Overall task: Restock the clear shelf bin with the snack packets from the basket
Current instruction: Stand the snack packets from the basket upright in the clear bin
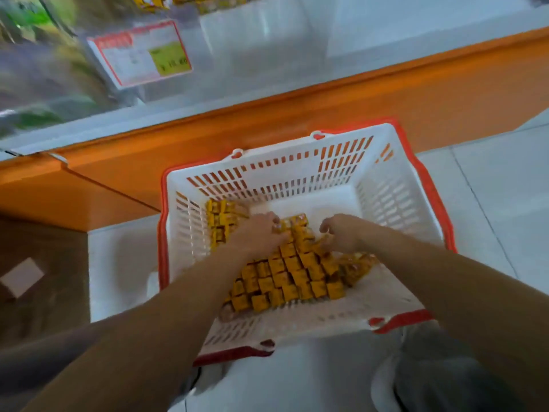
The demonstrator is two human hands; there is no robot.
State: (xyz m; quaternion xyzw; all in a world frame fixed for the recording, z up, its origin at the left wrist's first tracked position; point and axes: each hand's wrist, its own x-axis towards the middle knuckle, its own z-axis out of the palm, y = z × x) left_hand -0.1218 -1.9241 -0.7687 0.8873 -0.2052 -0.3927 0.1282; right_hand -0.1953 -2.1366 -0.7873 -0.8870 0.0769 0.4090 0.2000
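The yellow snack packets (291, 272) lie in a loose heap on the floor of the white basket (297, 162). They fill its near-left part and leave the far-right part of the bottom bare. Both arms reach down into the heap. The left hand (258, 231) lies over the far end of the pile with its fingertips curled onto packets. The right hand (341, 234), just right of it, has its fingers hooked and its thumb tucked into the same cluster, so each hand is closed on packets with a ridge of them bunched between. Motion blur hides how many each hand actually has.

The step in hand looks like gathering a load to lift. To do it well, the two hands should press toward each other and scoop from under the ridge rather than pinch from the top, because small slick packets are likely to spill out of a loose grip. A modest bunch held firmly is a better bet than an overfull one.

The clear shelf bin (252, 40) is up at the far side, above the orange shelf base (326, 93). A few yellow packets show at its top edge, and a red-framed price tag (139, 53) hangs on its front at the left. The lift should rise straight out, clear the basket's far wall, then tip the load in over the bin's front lip. The basket stands on pale floor tiles (490, 188).
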